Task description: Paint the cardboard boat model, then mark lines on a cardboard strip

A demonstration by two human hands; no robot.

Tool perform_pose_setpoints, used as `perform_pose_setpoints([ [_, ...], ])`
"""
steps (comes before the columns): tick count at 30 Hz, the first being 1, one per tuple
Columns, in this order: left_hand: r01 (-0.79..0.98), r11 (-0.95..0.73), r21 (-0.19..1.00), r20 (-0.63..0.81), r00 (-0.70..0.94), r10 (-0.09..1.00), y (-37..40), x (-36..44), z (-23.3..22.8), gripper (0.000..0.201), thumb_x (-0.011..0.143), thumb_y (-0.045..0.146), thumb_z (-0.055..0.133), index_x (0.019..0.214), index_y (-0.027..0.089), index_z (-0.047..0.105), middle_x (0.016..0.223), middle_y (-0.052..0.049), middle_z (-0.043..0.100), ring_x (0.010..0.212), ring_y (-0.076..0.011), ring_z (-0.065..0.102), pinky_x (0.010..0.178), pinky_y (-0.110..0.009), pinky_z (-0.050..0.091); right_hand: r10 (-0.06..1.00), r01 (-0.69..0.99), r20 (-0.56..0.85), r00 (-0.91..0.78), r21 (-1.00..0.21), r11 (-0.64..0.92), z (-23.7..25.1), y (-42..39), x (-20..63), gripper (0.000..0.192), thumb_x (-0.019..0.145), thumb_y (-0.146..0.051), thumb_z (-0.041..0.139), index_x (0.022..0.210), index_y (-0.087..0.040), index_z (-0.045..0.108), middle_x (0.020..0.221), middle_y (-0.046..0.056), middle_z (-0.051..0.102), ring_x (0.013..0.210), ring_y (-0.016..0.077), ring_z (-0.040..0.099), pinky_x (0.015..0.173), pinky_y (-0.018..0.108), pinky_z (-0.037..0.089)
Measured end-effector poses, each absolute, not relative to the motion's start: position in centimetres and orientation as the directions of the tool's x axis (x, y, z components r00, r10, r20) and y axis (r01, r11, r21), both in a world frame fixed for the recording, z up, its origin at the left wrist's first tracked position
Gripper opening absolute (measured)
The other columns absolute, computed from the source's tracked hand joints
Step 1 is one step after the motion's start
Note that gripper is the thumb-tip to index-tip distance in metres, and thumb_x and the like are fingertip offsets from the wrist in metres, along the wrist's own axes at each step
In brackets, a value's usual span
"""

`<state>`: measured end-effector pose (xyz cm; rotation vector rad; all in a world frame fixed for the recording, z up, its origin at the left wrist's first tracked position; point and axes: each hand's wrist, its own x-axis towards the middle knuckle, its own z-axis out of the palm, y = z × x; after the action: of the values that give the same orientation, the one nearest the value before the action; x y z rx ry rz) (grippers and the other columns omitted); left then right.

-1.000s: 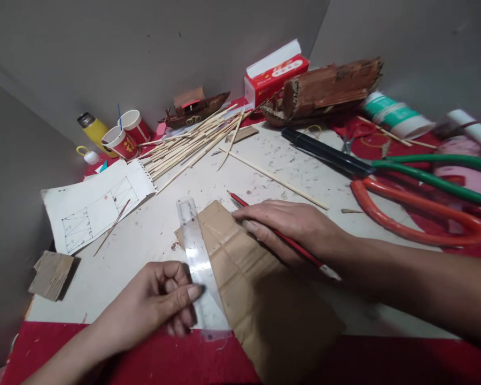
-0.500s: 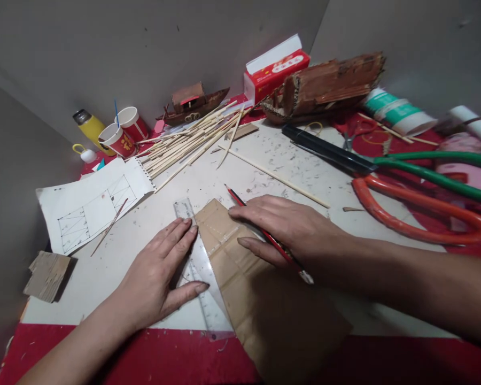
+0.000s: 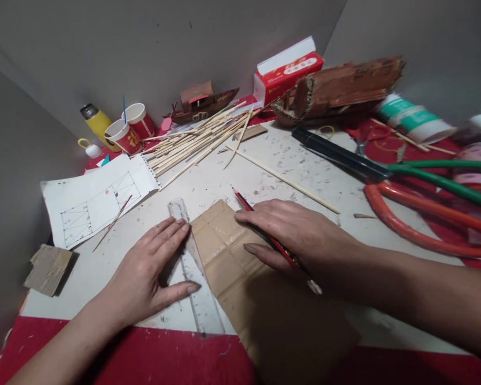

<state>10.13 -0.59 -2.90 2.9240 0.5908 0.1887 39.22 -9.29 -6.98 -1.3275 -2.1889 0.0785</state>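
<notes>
My left hand lies with fingers stretched and thumb apart over a clear plastic ruler, fingertips near its upper end. The ruler runs beside the left edge of a brown cardboard piece, which bears pencilled lines, creases and small marks near its top corner. My right hand rests over the cardboard's right side, holding a red and black pencil. Its sharp tip points up and away, off the cardboard; its blunt end shows below the hand. Part of the cardboard is in shadow.
A drawn paper sheet and a stacked cardboard block lie left. Behind are wooden sticks, paper cups, a yellow bottle and two model boats. Large shears with green and orange handles lie right.
The view has shifted slightly. My left hand and the ruler have moved a little left relative to the cardboard. My right hand still holds the pencil in about the same place.
</notes>
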Motion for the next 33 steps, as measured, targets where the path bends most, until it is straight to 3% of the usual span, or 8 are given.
perform_pose_setpoints([
  [8, 0.395, -0.891, 0.223, 0.055, 0.908, 0.416, 0.0, 9.8, -2.9, 0.086, 0.086, 0.054, 0.065, 0.156, 0.028, 0.021, 0.157, -0.013, 0.04, 0.145, -0.0349, 0.034, 0.112, -0.057, 0.04, 0.823, 0.792, 0.44, -0.359, -0.323, 0.518, -7.0, -9.4, 39.2, 0.034, 0.097, -0.035, 0.051, 0.12, -0.011, 0.059, 0.102, 0.014, 0.069, 0.093, 0.0262, 0.064, 0.081, 0.039, 0.052],
  [19, 0.378, -0.898, 0.227, 0.046, 0.916, 0.398, -0.7, 10.7, -3.2, 0.089, 0.087, 0.056, 0.063, 0.158, 0.026, 0.018, 0.161, -0.015, 0.03, 0.147, -0.0361, 0.029, 0.115, -0.057, 0.035, 0.836, 0.799, 0.414, -0.359, -0.326, 0.505, -6.7, -9.3, 39.0, 0.029, 0.096, -0.03, 0.052, 0.117, -0.012, 0.061, 0.1, 0.014, 0.07, 0.094, 0.0269, 0.065, 0.08, 0.04, 0.052],
  [33, 0.375, -0.905, 0.202, 0.07, 0.916, 0.396, -1.2, 11.7, -3.6, 0.088, 0.088, 0.058, 0.061, 0.157, 0.022, 0.02, 0.156, -0.02, 0.037, 0.145, -0.0372, 0.033, 0.115, -0.06, 0.031, 0.826, 0.803, 0.426, -0.37, -0.3, 0.515, -6.5, -9.4, 38.9, 0.029, 0.095, -0.028, 0.053, 0.117, -0.011, 0.062, 0.101, 0.015, 0.071, 0.093, 0.0274, 0.066, 0.08, 0.04, 0.052],
])
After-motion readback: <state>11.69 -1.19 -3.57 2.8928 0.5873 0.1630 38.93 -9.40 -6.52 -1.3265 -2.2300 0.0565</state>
